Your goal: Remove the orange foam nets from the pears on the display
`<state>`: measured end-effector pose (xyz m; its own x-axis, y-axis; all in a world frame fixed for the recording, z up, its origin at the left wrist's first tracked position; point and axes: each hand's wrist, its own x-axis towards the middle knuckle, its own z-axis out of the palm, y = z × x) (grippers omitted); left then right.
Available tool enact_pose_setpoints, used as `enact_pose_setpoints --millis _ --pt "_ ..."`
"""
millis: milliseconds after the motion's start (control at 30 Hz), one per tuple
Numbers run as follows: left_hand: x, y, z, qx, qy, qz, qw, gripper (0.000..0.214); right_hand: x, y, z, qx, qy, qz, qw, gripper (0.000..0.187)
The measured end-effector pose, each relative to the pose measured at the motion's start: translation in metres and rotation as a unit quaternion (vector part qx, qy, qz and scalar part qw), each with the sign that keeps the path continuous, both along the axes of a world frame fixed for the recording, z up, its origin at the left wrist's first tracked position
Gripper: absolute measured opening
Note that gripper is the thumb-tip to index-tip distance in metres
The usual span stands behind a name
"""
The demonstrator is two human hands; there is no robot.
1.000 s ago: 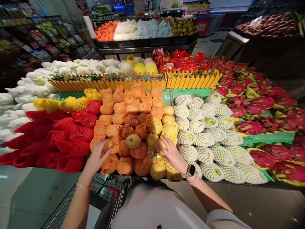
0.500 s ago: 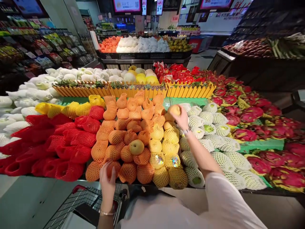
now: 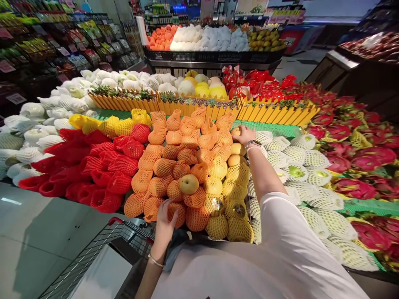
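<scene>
A green-matted supermarket fruit stand piled with orange foam-netted pears.
The right hand grasps a bare tan round pear beside the pile; the left hand lies curled against the orange netting, its grip impossible to tell.

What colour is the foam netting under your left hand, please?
The foam netting is orange mesh, best seen in the head view.

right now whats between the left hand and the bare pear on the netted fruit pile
In the head view, orange foam-netted fruit lies between the left hand and the bare pear, so that stretch is not bare.
</scene>
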<state>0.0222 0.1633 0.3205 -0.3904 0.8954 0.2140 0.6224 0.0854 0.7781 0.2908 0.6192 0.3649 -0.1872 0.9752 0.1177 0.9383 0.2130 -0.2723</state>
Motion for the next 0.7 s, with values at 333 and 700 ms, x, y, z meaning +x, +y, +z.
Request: enact_pose_setpoints --millis 333,700 --pt "-0.013 0.005 -0.024 0.003 -0.06 0.011 0.998 0.031 -0.027 -0.055 0.044 0.045 0.111 0.077 0.99 0.06" --pt "-0.003 0.031 -0.049 0.131 0.092 0.048 0.986 0.03 -0.143 -0.275 0.017 0.071 0.12 0.52 0.843 0.047"
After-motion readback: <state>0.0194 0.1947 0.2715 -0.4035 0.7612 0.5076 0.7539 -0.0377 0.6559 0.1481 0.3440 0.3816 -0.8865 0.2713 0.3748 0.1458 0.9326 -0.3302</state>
